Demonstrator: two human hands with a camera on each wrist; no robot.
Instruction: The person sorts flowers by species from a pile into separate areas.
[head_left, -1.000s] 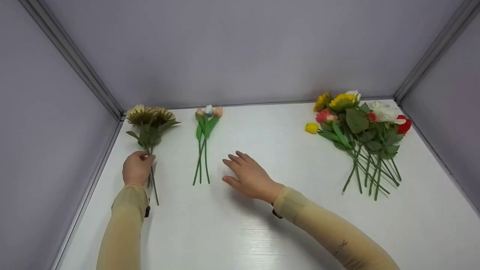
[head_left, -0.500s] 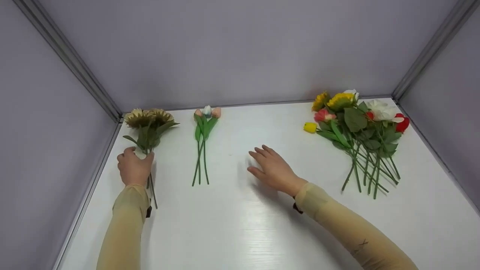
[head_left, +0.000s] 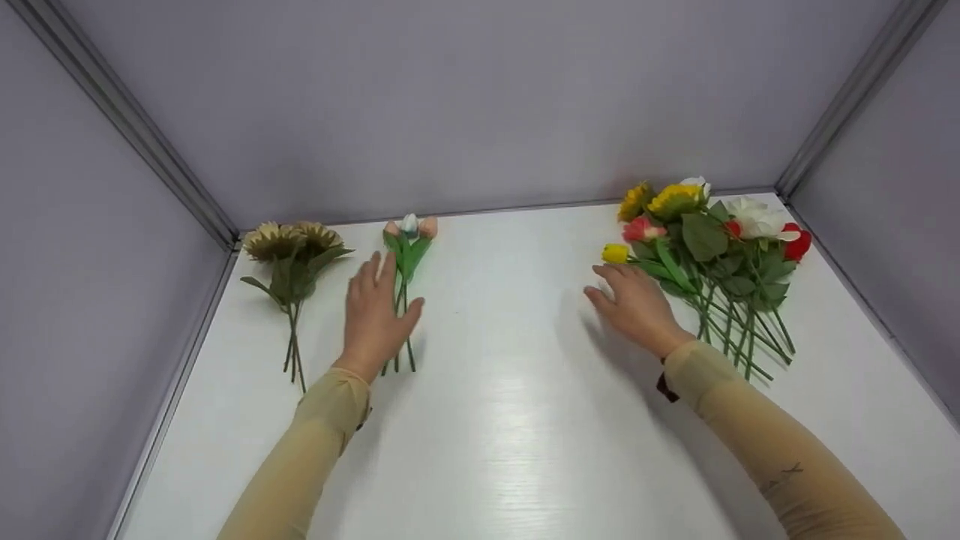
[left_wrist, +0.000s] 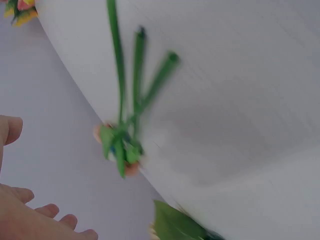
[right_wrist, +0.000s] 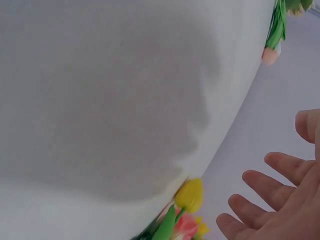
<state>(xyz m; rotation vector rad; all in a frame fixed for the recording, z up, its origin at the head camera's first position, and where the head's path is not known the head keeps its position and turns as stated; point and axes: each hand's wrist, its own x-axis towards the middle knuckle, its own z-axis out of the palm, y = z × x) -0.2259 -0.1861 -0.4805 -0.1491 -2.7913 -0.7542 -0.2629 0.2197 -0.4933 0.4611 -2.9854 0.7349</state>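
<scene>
My left hand (head_left: 375, 311) hovers with straight fingers over a small bunch of tulips (head_left: 406, 259), seen blurred from the left wrist as tulips (left_wrist: 125, 125). To its left lie brown sunflowers (head_left: 292, 259), apart from the hand. My right hand (head_left: 636, 304) reaches with spread fingers (right_wrist: 260, 195) toward a yellow tulip (head_left: 615, 253), the yellow tulip (right_wrist: 190, 195) lying at the near-left edge of a mixed bouquet pile (head_left: 712, 247). Neither hand holds anything.
All flowers lie on a white table (head_left: 510, 420) enclosed by grey walls, with a metal rail (head_left: 127, 127) along the left corner. The mixed pile's stems (head_left: 739, 337) fan out toward me on the right.
My left hand let go of the brown sunflowers and moved right over the tulip bunch. My right hand swept right, from the table's middle to the yellow tulip.
</scene>
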